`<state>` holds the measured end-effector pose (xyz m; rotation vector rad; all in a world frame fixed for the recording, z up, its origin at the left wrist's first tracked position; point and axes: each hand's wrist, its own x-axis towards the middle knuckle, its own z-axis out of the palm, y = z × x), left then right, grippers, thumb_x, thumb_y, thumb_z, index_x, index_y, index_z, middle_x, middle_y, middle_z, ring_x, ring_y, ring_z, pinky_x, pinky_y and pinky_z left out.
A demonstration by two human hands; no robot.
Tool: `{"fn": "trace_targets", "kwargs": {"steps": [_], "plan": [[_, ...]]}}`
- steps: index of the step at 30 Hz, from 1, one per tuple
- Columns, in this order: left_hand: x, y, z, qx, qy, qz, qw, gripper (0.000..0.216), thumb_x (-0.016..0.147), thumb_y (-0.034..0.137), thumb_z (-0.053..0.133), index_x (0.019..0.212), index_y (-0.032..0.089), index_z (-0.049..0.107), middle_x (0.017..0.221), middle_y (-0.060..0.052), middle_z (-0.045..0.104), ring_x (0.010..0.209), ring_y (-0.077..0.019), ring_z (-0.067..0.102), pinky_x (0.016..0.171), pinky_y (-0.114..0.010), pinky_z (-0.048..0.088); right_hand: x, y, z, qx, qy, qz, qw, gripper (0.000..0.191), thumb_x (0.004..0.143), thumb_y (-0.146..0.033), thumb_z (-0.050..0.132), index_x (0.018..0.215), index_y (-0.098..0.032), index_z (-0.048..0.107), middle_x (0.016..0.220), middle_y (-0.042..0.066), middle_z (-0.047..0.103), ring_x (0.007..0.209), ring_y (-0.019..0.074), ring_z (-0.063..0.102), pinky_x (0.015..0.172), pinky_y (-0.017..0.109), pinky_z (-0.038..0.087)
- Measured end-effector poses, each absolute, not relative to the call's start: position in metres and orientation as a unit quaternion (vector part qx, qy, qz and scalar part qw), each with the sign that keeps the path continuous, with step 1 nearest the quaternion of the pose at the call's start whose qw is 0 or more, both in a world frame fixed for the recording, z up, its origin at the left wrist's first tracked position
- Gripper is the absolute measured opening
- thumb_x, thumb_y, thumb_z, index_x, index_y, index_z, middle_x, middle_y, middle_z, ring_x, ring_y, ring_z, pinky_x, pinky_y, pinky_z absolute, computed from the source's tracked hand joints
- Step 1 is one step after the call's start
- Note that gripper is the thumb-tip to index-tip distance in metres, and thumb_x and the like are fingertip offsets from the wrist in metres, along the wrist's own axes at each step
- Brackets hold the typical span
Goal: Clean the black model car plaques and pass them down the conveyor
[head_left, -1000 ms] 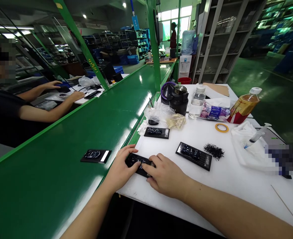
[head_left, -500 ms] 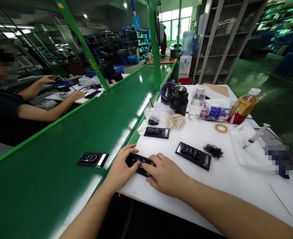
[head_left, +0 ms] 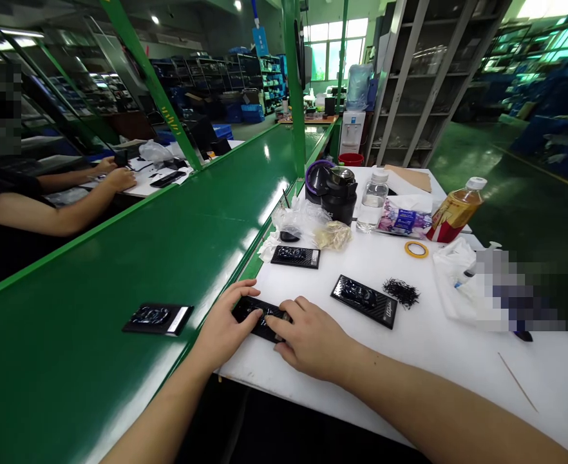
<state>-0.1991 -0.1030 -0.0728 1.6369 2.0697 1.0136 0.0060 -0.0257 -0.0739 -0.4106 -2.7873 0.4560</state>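
Note:
Both my hands are on a black rectangular plate (head_left: 266,330) with a glossy raised car shape, at the near left edge of the white table. My left hand (head_left: 223,325) curls round its left end, thumb on the raised part. From the other side, my right hand (head_left: 308,335) pinches the right end, fingertips pressed on the top near the left thumb. The fingers cover much of the plate. Similar plates lie close by: one (head_left: 364,300) to the right with pale lettering, one (head_left: 296,256) farther back.
Another plate (head_left: 158,319) rides on the green conveyor (head_left: 207,238) at my left. Beside the right plate are a heap of black strips (head_left: 401,292) and yellow tape (head_left: 416,249). Bottles (head_left: 373,201), a black flask (head_left: 339,200) and plastic bags stand behind. A co-worker (head_left: 28,206) sits across.
The plate on the conveyor has slid nearer and to the left. The view has turned slightly right. Across the belt, the co-worker's hands have come together. My hands keep their hold.

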Motion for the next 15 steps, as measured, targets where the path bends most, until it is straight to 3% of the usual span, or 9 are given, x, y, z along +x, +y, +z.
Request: {"fn": "trace_targets", "kwargs": {"steps": [8, 15], "plan": [[-0.1942, -0.1051, -0.0712, 0.588, 0.709, 0.363, 0.139, 0.024, 0.079, 0.027, 0.064, 0.102, 0.026, 0.064, 0.134, -0.006, 0.057, 0.126, -0.0272, 0.052, 0.112, -0.048, 0.038, 0.0055, -0.0261, -0.0742, -0.139, -0.968, 0.157, 0.141, 0.043, 0.090, -0.030, 0.062, 0.131, -0.018, 0.055, 0.117, 0.013, 0.056, 0.103, 0.0272, 0.048, 0.088, 0.041, 0.047], [-0.2029, -0.1056, -0.0745, 0.523, 0.709, 0.457, 0.122, 0.013, 0.086, 0.033, 0.057, 0.092, 0.023, 0.064, 0.122, -0.007, 0.065, 0.115, -0.0258, 0.061, 0.106, -0.046, 0.044, 0.0056, -0.0277, -0.0716, -0.144, -0.968, 0.152, 0.137, 0.043, 0.089, -0.029, 0.063, 0.130, -0.018, 0.056, 0.116, 0.013, 0.057, 0.101, 0.0269, 0.048, 0.088, 0.041, 0.047]]}}
